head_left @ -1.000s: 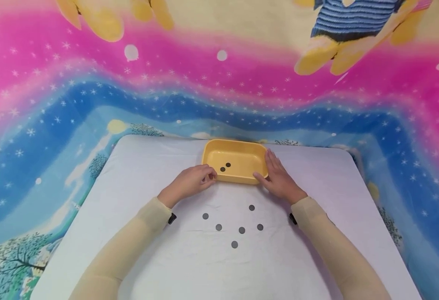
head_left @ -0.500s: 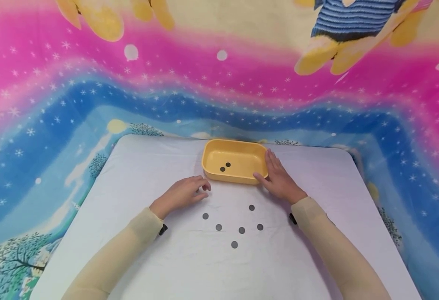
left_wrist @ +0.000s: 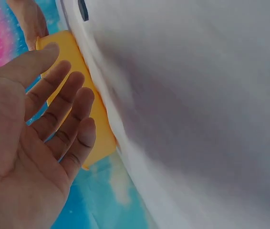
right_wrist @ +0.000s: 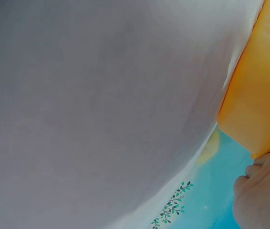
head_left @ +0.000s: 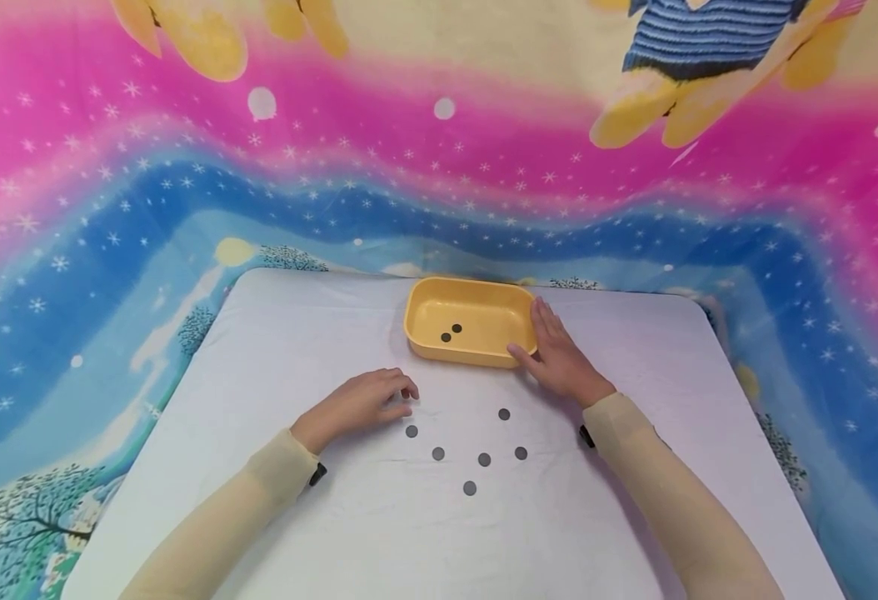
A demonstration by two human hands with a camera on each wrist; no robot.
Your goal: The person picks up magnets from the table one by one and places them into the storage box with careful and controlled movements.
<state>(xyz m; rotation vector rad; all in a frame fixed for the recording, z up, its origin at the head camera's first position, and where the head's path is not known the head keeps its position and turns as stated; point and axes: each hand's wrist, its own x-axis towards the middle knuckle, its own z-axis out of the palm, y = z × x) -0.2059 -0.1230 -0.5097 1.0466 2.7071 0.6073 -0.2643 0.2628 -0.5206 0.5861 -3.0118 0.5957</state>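
Observation:
A yellow rectangular box (head_left: 472, 354) sits at the far side of the white-covered table, with two small dark round discs (head_left: 451, 333) on its floor. My right hand (head_left: 559, 358) holds the box's right end, fingers along the outside and thumb over the front rim. My left hand (head_left: 360, 404) hovers in front of the box to the left, fingers relaxed and apart, holding nothing. Its thumb is just above the nearest grey disc (head_left: 412, 432). Several more grey discs lie scattered on the cloth, among them one disc (head_left: 504, 414) closer to the right hand.
The white cloth (head_left: 379, 525) covers the tabletop. Behind and around it hangs a colourful printed curtain (head_left: 439, 167), right up against the table's far edge. A black strap piece (head_left: 318, 474) shows at the left cuff.
My left hand has left the box's front left corner and moved toward me, close to the leftmost disc, its fingers loosening. The right hand and the discs stay where they were.

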